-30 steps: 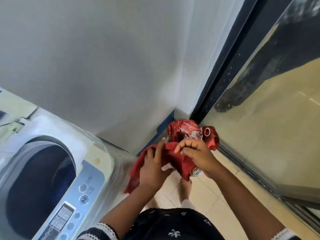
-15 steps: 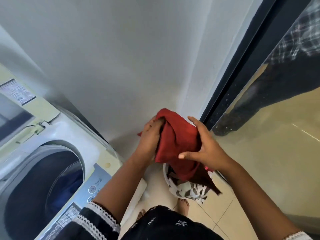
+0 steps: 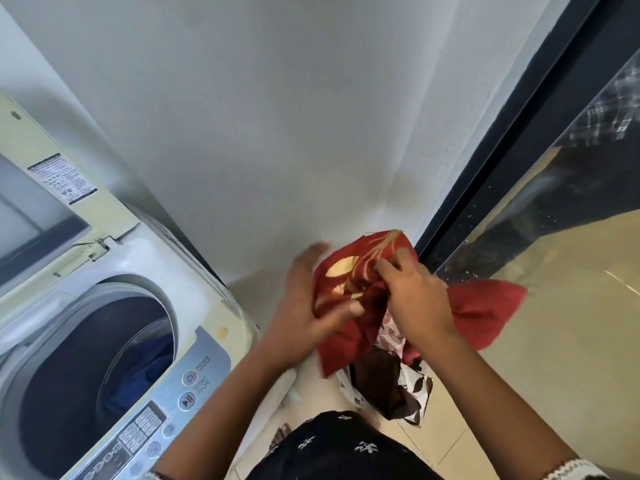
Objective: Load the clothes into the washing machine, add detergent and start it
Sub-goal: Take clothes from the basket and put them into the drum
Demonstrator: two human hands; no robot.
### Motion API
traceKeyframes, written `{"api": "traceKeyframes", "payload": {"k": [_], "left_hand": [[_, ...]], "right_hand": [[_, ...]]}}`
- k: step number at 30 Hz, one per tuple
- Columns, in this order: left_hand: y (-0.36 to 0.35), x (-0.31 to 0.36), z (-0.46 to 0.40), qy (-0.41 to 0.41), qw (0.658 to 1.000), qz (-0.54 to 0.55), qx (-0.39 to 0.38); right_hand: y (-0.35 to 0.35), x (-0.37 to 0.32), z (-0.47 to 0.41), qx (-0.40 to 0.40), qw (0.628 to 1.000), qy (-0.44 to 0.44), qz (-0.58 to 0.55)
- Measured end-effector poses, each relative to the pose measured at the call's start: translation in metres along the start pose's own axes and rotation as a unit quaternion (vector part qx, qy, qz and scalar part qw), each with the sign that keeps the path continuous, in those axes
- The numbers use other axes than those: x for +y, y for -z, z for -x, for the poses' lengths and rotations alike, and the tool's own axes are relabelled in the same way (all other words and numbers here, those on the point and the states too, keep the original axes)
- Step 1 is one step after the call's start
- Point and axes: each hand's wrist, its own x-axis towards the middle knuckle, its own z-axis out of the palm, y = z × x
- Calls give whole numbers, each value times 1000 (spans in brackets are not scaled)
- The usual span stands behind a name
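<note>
The washing machine (image 3: 114, 327) is cut off by the left and bottom edges. The left hand (image 3: 304, 306) is blurred at the fingertips. The pile of clothes (image 3: 388, 386) is partly hidden behind the red cloth (image 3: 349, 282).

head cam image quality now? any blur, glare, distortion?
Head view: motion blur on the left hand fingers; right hand and red cloth sharper. Wide-angle bending of the washing machine and wall lines. Reflections on the glass door. Soft, even daylight; drum interior dark.
</note>
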Motion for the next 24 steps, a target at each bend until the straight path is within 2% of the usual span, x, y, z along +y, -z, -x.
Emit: {"api": "traceKeyframes", "payload": {"k": [1,2,3,4,6,8,9,10,11,12,13,14,16,18,20,22,24], "left_hand": [[-10,-2,4,-24,996,-67,-54],[-20,-6,6,-31,991,-110,-73],[-27,-7,8,-14,992,-105,-68],[-31,-6,8,21,997,-55,-42],[-27,-8,6,65,997,46,15],[-16,-11,6,66,990,96,74],[-9,-10,6,69,983,135,105],[-2,-8,7,85,967,199,134],[3,-4,8,113,939,280,162],[9,-1,9,142,901,365,185],[14,0,11,164,859,438,207],[19,1,13,172,826,485,229],[27,-2,19,184,792,519,264],[33,-4,27,217,788,503,281],[43,-10,40,250,817,444,271],[61,-20,52,283,860,363,220],[85,-30,70,327,873,336,133]], "right_hand": [[5,-9,-1,22,999,38,-25],[9,-18,-1,37,994,69,-80],[13,-28,-1,32,983,86,-158],[17,-36,-1,20,966,87,-243],[21,-44,-1,-7,908,47,-417],[25,-45,2,-54,830,24,-555],[24,-43,3,-53,828,40,-557],[21,-40,4,-42,865,75,-494],[19,-38,4,-43,905,110,-409],[15,-37,4,-66,926,126,-350],[14,-38,5,-112,922,131,-346],[15,-41,6,-167,898,129,-385],[10,-55,12,-264,848,140,-438],[3,-79,19,-287,842,153,-431],[-11,-101,21,-204,861,170,-434],[-19,-114,16,-133,869,184,-440],[-23,-126,4,-81,866,228,-437]]}}
